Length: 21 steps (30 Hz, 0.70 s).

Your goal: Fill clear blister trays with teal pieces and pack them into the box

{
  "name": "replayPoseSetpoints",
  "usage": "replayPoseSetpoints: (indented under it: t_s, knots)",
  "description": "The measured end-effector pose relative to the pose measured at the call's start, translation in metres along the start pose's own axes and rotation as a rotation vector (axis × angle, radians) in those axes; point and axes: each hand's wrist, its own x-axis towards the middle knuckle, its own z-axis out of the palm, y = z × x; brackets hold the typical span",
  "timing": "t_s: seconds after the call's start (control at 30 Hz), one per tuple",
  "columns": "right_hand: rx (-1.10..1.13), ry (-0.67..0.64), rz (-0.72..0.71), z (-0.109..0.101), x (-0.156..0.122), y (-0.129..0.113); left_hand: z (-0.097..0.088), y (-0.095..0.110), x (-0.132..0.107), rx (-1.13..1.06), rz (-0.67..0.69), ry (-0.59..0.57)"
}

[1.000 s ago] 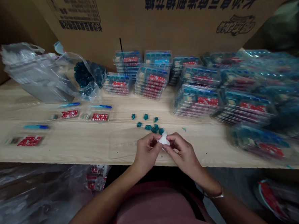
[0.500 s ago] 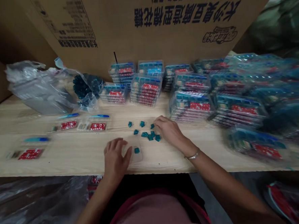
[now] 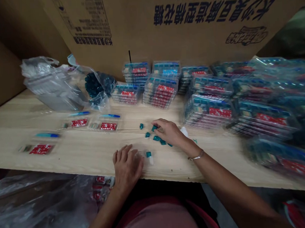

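Note:
My left hand (image 3: 127,166) lies on the wood table with its fingers spread and loosely bent. Its fingertips rest at the left edge of a small clear plastic tray (image 3: 152,161), blurred and partly covered. One square teal piece (image 3: 148,154) sits in that tray. Above it, my right hand (image 3: 169,131) reaches in from the right, thumb and fingers closed on a teal gem-like piece (image 3: 154,127). Several more teal gems (image 3: 156,138) lie loose under and beside this hand, some partly hidden by it. A single gem (image 3: 141,126) lies farther left.
Stacked clear boxes (image 3: 208,112) with red patterned packets stand behind and to the right. At left lie flat trays with a blue pen and red packet (image 3: 108,126). Behind them are a bag of teal gems (image 3: 94,86) and a plastic bag (image 3: 51,89). A cardboard carton (image 3: 137,42) backs the table.
The view has shifted, so the table's contents appear farther right. My right hand has moved left among the gems, onto another one. My left hand has come over the tray's left edge.

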Motion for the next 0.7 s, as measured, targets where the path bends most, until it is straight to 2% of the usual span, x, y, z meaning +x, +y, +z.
replayPoseSetpoints:
  t_s: [0.07, 0.13, 0.23, 0.33, 0.47, 0.53, 0.6, 0.7]
  knots:
    - [0.217, 0.032, -0.016, -0.002, -0.013, -0.011, -0.003, 0.006, 0.005, -0.21, -0.077, 0.057]
    - [0.373, 0.035, -0.026, -0.003, -0.026, -0.025, -0.004, 0.015, 0.013, -0.518, -0.234, 0.075]
    - [0.479, 0.035, -0.046, 0.0, -0.04, -0.043, -0.003, 0.027, 0.024, -0.996, -0.519, -0.003]
    - [0.602, 0.008, 0.016, 0.006, -0.053, -0.053, -0.007, 0.033, 0.026, -1.314, -0.712, -0.096]
    - [0.928, -0.121, 0.152, 0.02, -0.078, -0.06, -0.023, 0.034, 0.005, -1.511, -0.841, -0.314]
    - [1.016, -0.129, 0.204, 0.028, -0.094, -0.065, -0.028, 0.037, -0.01, -1.538, -0.873, -0.432]
    - [1.024, -0.107, 0.235, 0.034, -0.107, -0.071, -0.03, 0.041, -0.024, -1.536, -0.911, -0.443]
    - [0.931, -0.077, 0.198, 0.037, -0.119, -0.078, -0.03, 0.046, -0.035, -1.493, -0.924, -0.369]
